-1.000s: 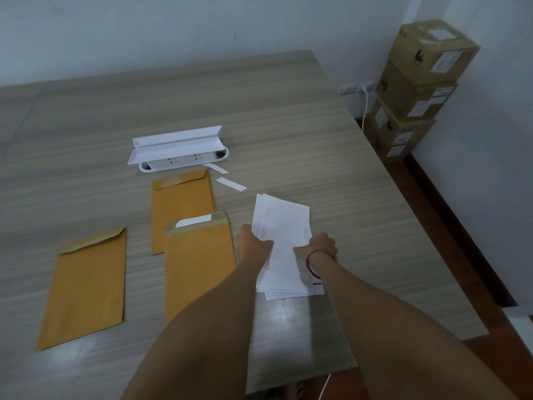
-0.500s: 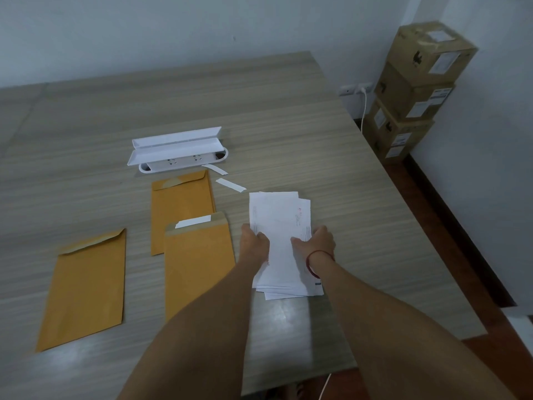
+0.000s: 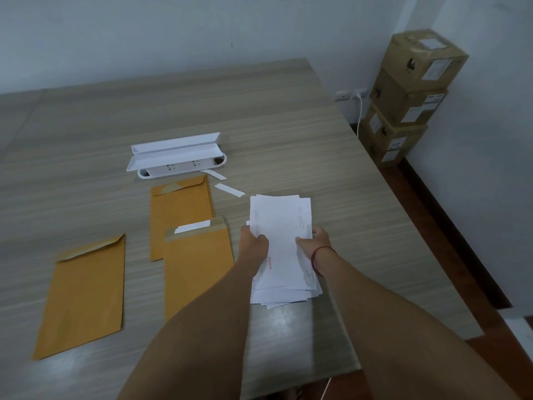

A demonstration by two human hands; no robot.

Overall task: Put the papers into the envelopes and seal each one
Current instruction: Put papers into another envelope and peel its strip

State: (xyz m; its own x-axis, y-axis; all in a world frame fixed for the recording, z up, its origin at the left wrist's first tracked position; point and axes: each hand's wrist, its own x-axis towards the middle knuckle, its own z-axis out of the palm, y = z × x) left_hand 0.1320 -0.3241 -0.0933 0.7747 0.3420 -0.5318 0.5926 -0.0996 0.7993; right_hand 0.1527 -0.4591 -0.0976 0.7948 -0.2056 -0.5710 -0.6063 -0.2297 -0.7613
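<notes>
**Papers gripped at both edges, three envelopes flat alongside**

Holds a loose sheaf of white papers (image 3: pixel 281 223) between both hands, over the right part of the desk (image 3: pixel 259 125), close to its near edge. Grips the sheaf's left edge with the left hand (image 3: pixel 255 245), fingers (image 3: pixel 261 239) curled onto the top sheet. Grips the right edge with the right hand (image 3: pixel 313 241), fingers (image 3: pixel 302 242) curled the same way, a red cord (image 3: pixel 317 255) round that wrist. Sheets unevenly squared, with corners fanned out at the near and far ends and faint print on the top sheet. Cannot tell whether the sheaf lies fully on the desk or is partly raised.

To the left of the papers, flat on the desk: three brown envelopes, all with flaps pointing away from the person.
- Nearest envelope (image 3: pixel 197 272) just beside the left hand, flap open, a white strip (image 3: pixel 192 227) along the flap.
- Far envelope (image 3: pixel 180 215) behind it and partly covered by it, flap folded down.
- Left envelope (image 3: pixel 83 298) well apart from the other two, flap folded down, tilted a little.

Beyond the far envelope, a white power strip (image 3: pixel 176 166) with an open white box (image 3: pixel 173 153) resting on top. Between it and the papers, two loose white strips (image 3: pixel 230 189) on the bare wood.

Off the desk, in the right-hand corner of the room, stacked cardboard boxes (image 3: pixel 415 90) against the wall, next to a wall socket (image 3: pixel 350 93) with a white cable (image 3: pixel 359 116) hanging down from it
</notes>
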